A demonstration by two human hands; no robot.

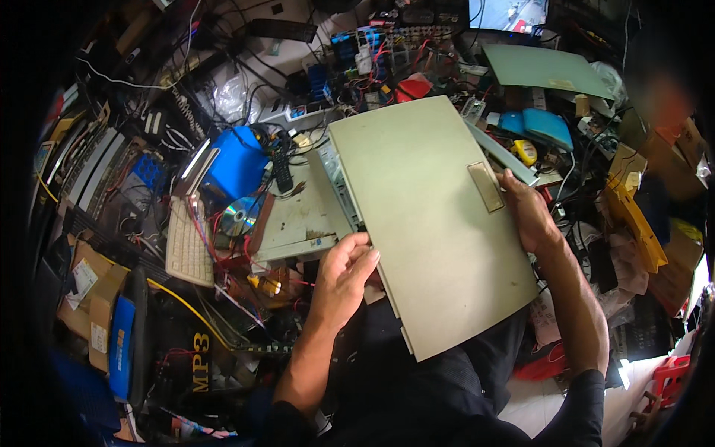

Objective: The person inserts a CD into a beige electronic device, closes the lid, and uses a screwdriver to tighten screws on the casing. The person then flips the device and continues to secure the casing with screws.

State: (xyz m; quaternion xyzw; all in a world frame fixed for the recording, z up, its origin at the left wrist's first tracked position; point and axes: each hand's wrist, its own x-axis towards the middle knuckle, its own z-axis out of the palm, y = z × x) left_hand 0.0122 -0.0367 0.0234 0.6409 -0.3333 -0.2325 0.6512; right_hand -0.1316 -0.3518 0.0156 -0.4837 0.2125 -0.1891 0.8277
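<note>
A large beige computer case side panel [432, 246] is held tilted above my lap, its broad flat face up. Near its right edge sits a recessed rectangular grip [486, 187]. My left hand [345, 276] is closed on the lower left edge, thumb on top and the other fingers partly hidden behind it. On the opposite edge, beside the recessed grip, my right hand [530, 212] grips the panel, most of its fingers out of sight underneath. Behind the panel's left side, part of a metal computer case [331, 182] shows.
Clutter surrounds me. To the left are a blue box [235, 164], a disc [240, 216] and a cream keyboard [188, 242]. Cables tangle at the back below a lit screen [509, 15]. A greenish panel [547, 71] and yellow tape measure [525, 153] lie at the right.
</note>
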